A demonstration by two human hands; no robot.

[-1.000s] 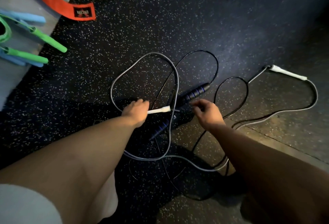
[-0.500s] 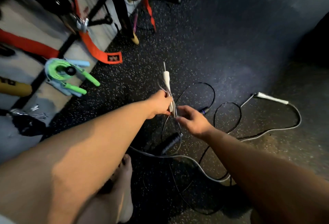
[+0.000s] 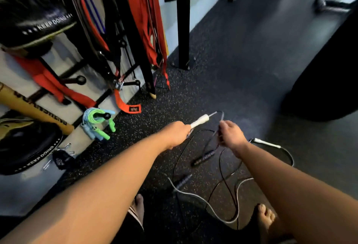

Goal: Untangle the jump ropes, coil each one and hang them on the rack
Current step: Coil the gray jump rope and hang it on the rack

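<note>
White handle (image 3: 200, 120) half inside L hand (image 3: 175, 134); R hand (image 3: 231, 136), cord (image 3: 222, 116) blurry.

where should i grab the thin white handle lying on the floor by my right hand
Pinch the thin white handle around its middle from above, fingers across its length. It lies flat on the dark rubber floor, slim and straight, with grey cord leaving its right end. The right hand is nearest.

White handle (image 3: 199, 121) in left hand (image 3: 175, 134), grey cord (image 3: 222, 116) in right hand (image 3: 231, 135).
</note>
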